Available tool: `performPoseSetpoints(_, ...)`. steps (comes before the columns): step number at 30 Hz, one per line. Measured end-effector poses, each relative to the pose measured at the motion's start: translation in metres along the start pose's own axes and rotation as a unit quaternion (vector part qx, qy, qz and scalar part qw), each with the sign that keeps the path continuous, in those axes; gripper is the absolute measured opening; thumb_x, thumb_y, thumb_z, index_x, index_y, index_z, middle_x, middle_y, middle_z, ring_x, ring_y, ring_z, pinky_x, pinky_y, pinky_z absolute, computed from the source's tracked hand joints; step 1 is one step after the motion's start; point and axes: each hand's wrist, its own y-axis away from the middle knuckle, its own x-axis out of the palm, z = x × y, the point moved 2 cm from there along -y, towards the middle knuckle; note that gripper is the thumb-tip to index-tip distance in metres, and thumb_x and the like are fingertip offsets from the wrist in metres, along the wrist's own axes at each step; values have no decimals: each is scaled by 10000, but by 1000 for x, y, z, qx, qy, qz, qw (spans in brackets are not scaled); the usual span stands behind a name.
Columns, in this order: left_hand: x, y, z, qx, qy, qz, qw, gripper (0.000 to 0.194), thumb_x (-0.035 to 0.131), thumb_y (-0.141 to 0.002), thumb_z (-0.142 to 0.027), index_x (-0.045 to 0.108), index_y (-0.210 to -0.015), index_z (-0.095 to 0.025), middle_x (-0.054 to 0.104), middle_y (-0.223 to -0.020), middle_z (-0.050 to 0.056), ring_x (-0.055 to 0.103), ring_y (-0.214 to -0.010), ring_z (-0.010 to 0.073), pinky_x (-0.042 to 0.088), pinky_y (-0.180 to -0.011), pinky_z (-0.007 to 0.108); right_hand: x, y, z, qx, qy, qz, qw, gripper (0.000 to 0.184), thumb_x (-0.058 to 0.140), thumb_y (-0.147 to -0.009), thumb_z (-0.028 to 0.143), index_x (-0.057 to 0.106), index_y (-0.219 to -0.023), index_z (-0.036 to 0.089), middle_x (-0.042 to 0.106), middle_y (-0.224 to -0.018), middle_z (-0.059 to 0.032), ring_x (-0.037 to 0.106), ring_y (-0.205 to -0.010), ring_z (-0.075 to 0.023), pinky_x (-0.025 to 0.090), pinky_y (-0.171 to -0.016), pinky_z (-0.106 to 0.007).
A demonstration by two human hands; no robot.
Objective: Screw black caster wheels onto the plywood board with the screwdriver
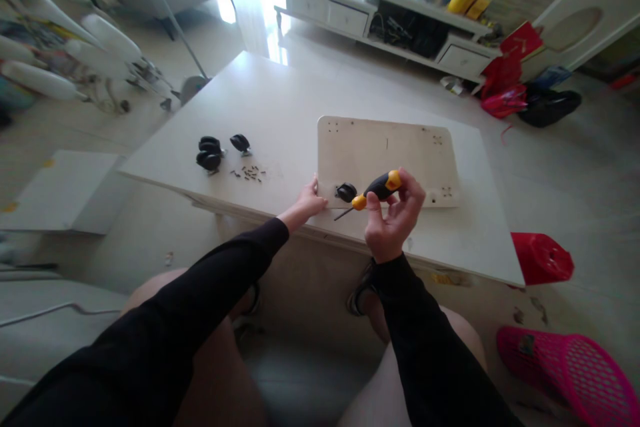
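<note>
My right hand is closed around a screwdriver with a black and orange handle, its tip pointing down-left toward a black caster wheel. That wheel sits on the near left corner of a pale wooden board with rounded corners and small screw holes. My left hand rests at the board's near left edge, fingers curled against it. The board lies flat on a white low table.
Further left on the table are several loose black casters and a scatter of small screws. A red bag sits at the table's right corner, a pink mesh basket on the floor. A white TV cabinet stands behind.
</note>
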Motion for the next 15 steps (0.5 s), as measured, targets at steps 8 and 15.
performPoseSetpoints(8,-67,4,-36,70,-271,-36,959,1017,755,-740,-5,452,-1691,-197,588,-1448,192,617,-1324,333,494,-1208,537,36,1,8,-35,-41,39,998,601,757,-886,236,550,-1430,382,615,-1223,-30,666,-1047,-171,656,-749,-311)
performPoseSetpoints(15,-61,5,-60,274,-390,106,873,758,692,-881,-46,636,-1550,-397,522,-1501,92,518,-1415,310,399,-1271,569,39,-7,3,-24,-26,41,999,610,765,-872,255,535,-1422,383,616,-1223,-23,688,-1033,-167,649,-693,-286)
